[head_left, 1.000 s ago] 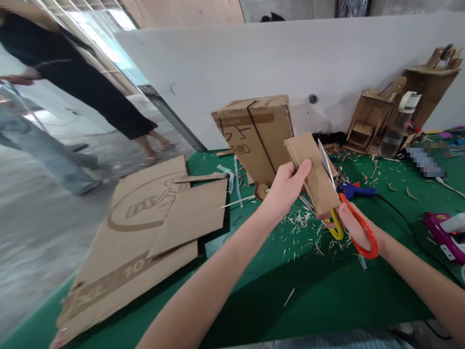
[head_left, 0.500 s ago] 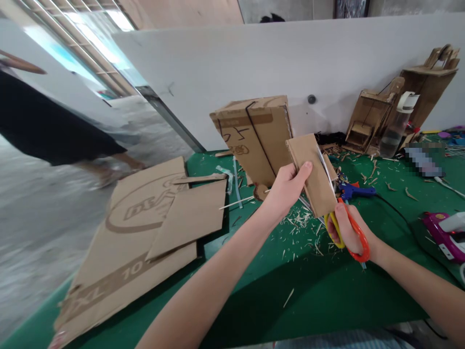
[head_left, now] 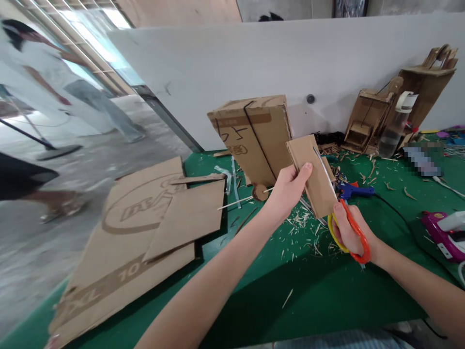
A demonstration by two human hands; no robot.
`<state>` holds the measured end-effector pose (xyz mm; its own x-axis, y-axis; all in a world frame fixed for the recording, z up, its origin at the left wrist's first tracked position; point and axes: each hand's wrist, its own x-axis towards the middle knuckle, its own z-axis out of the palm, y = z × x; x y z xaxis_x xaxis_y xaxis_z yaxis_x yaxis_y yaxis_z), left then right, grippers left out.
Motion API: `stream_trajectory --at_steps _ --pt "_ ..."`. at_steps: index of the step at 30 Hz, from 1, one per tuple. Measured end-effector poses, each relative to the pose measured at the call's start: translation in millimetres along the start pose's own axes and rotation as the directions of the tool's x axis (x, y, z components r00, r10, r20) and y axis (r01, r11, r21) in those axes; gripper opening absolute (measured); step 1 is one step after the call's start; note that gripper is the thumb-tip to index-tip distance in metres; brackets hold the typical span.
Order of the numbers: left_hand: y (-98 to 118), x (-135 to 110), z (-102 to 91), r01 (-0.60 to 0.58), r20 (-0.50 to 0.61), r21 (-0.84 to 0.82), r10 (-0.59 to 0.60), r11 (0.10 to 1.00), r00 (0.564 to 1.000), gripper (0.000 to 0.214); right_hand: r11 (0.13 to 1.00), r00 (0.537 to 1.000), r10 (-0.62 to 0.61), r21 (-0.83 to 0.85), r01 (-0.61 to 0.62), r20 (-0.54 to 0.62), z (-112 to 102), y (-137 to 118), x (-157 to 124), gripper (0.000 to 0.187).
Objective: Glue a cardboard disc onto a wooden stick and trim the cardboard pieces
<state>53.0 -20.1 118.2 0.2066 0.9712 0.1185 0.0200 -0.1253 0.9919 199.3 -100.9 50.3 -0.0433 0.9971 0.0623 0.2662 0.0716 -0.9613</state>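
Observation:
My left hand (head_left: 288,189) grips a small rectangular piece of cardboard (head_left: 315,182), its thumb flat on the front face. The piece is held tilted above the table, and a cut line runs down near its right side. My right hand (head_left: 350,228) is closed around the orange and yellow handles of a pair of scissors (head_left: 359,242). Their blades are mostly hidden by the cardboard at its lower right corner. Just behind the scissors lies a blue glue gun (head_left: 356,190). A cardboard disc (head_left: 259,192) on a thin stick rests left of my left hand.
Large flat cardboard sheets (head_left: 145,218) cover the table's left side. A cardboard box (head_left: 254,135) stands against the white panel. Cardboard models (head_left: 370,121), a water bottle (head_left: 395,123), a phone (head_left: 423,160) and a purple device (head_left: 441,235) are to the right. People stand on the floor at left.
The scissor handles have spread slightly, the yellow one shifting away from the cardboard. My left hand keeps its hold. At far left, the dark-clothed person has moved left, exposing another person behind.

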Motion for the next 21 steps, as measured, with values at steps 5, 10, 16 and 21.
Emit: stream_trajectory --at_steps 5,10,16,21 --pt "-2.5 1.9 -1.7 0.019 -0.010 0.014 -0.018 1.000 1.000 0.034 0.999 0.999 -0.029 -0.035 0.031 0.039 -3.3 -0.6 3.3 0.063" --pt "-3.7 5.3 -4.7 0.006 -0.008 0.034 -0.006 0.999 1.000 0.034 0.995 0.993 -0.035 0.100 0.024 0.111 -5.1 -1.3 6.1 0.062" --pt "1.6 3.1 -7.1 0.023 0.016 0.015 -0.023 1.000 1.000 0.032 0.954 0.975 -0.051 0.299 -0.016 0.215 -7.2 2.6 4.6 0.059" --pt "1.2 2.5 -8.3 0.039 -0.019 0.011 -0.039 0.999 0.999 0.033 0.961 0.977 -0.057 0.277 -0.002 0.204 -8.1 4.8 3.2 0.060"
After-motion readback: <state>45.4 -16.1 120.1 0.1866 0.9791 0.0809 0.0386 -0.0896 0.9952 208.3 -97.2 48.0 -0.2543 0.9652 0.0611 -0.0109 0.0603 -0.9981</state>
